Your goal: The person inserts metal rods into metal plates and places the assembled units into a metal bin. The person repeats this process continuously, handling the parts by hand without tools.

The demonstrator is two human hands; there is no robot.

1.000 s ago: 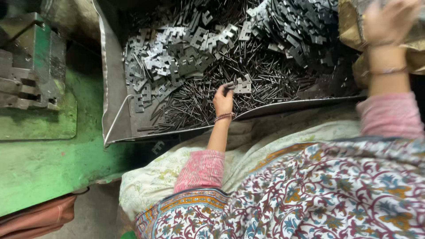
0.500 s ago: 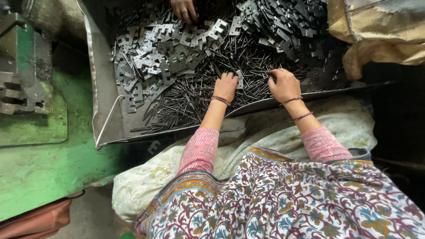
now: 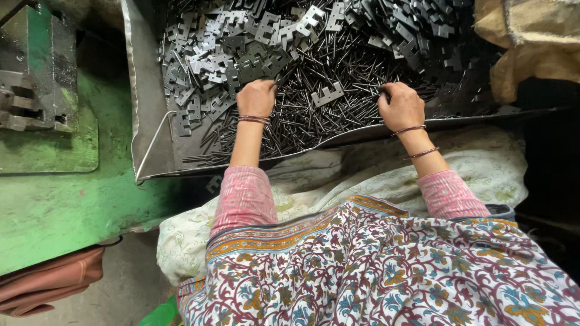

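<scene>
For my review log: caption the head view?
Both hands, left hand and right hand, rest in a metal tray of dark pins.

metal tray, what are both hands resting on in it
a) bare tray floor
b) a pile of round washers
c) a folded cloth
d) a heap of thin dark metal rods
d: the left hand and the right hand both lie on the heap of thin dark metal rods in the metal tray, with flat notched metal plates piled farther back.

Two hands: left hand (image 3: 255,96), right hand (image 3: 401,106); one metal tray (image 3: 140,108); countless rods (image 3: 326,121), plates (image 3: 211,60).
</scene>
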